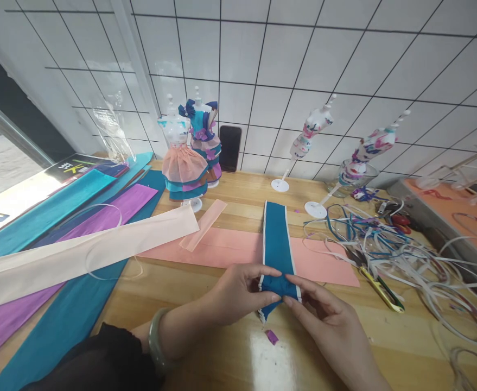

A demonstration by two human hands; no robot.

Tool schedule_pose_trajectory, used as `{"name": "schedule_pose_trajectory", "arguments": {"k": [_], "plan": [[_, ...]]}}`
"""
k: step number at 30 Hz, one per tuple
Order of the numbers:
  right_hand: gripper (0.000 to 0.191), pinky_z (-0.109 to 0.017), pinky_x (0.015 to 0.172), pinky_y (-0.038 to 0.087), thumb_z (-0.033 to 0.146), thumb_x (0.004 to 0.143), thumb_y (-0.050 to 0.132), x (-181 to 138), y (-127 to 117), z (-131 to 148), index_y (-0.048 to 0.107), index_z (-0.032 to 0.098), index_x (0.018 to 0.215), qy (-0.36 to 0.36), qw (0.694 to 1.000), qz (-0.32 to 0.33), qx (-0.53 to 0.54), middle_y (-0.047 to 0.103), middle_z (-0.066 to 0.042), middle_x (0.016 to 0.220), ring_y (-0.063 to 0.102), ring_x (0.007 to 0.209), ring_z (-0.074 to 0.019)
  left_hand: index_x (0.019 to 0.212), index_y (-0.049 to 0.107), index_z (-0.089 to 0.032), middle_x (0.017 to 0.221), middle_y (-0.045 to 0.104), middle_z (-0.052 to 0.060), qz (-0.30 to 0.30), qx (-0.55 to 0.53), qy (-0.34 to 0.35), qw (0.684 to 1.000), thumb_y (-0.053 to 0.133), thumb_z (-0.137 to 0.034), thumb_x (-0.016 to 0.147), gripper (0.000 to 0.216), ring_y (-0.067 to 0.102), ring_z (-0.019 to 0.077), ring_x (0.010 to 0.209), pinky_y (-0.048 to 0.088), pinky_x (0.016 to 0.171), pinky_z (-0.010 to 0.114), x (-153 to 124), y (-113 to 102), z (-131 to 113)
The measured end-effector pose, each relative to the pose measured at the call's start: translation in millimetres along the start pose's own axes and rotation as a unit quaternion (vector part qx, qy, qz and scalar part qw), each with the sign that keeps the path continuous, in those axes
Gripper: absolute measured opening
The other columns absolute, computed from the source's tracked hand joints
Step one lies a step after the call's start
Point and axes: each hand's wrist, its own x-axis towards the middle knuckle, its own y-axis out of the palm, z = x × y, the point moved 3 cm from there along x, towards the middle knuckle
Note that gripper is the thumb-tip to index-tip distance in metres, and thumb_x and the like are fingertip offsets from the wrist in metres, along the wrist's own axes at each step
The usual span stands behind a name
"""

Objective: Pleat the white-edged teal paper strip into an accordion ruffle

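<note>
Firstly, nearest the wearer, a black sleeve (100, 353) and a pale green bangle (157, 342) mark the left forearm, which crosses the tabletop (230, 364) from the lower left. The left hand (238, 296) is palm-down, with thumb and forefinger closed in a narrow grip on the near end of the teal strip (277, 244). The right hand (331, 320) enters from the lower right with fingers extended, its forefinger and thumb pinching the same end from the opposite side, so the fabric bunches between the two grips. A small purple scrap (271, 337) lies on the wood just below the pinched end. The strip, white-edged, runs away from the hands and lies across a pink sheet (222, 247). Farther right sits a tangle of ribbon offcuts (385, 244). At the tiled wall, two dressed mannequins (189, 157) stand upright and a dark phone (230, 147) leans beside them.
</note>
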Motion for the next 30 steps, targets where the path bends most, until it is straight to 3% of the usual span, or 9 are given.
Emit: {"name": "schedule_pose_trajectory", "arguments": {"k": [6,11,16,25,30], "plan": [[0.035,-0.032,0.077,0.051,0.034,0.071,0.066,-3.6,4.0,4.0,0.066,0.02,0.102,0.001,1.0,0.002,0.015,0.068,-0.008,0.099,0.063,0.086,-0.0207,0.103,0.063,-0.012,0.07,0.062,0.002,-0.024,0.013,-0.002,1.0,0.071,-0.03,0.064,0.043,0.056,0.0106,0.061,0.047,0.059,0.023,-0.6,0.3,-4.3],[0.03,-0.028,0.07,0.053,0.032,0.069,0.068,-1.0,-0.7,5.0,0.068,0.021,0.098,-0.035,0.999,-0.015,-0.006,0.069,-0.007,0.093,0.064,0.08,-0.0188,0.099,0.065,-0.012,0.072,0.064,0.002,-0.025,-0.026,-0.009,0.999,0.072,-0.027,0.063,0.039,0.058,0.011,0.062,0.049,0.061,0.024,-1.0,1.1,-5.2],[0.024,-0.026,0.066,0.054,0.03,0.068,0.069,3.7,-5.2,3.8,0.072,0.022,0.09,-0.075,0.997,-0.016,-0.026,0.069,-0.006,0.083,0.064,0.073,-0.0175,0.106,0.061,-0.014,0.075,0.067,0.002,-0.02,-0.037,-0.016,0.999,0.072,-0.024,0.064,0.045,0.06,0.011,0.065,0.05,0.065,0.023,-2.0,0.5,-6.4],[0.022,-0.027,0.068,0.054,0.03,0.072,0.066,3.7,-10.4,10.4,0.07,0.023,0.092,-0.103,0.993,-0.023,-0.058,0.07,-0.006,0.091,0.064,0.079,-0.0182,0.102,0.063,-0.013,0.069,0.063,0.001,-0.046,0.051,0.016,0.997,0.069,-0.026,0.066,0.038,0.059,0.0108,0.06,0.05,0.059,0.022,0.7,-5.3,-9.5],[0.017,-0.027,0.07,0.054,0.027,0.075,0.063,4.3,-14.1,12.8,0.07,0.025,0.091,-0.146,0.985,-0.03,-0.091,0.069,-0.005,0.09,0.064,0.081,-0.0174,0.101,0.065,-0.014,0.075,0.066,0.003,-0.062,0.123,0.054,0.989,0.067,-0.024,0.068,0.034,0.061,0.0136,0.067,0.052,0.065,0.026,-0.1,-7.7,-10.4]]}}
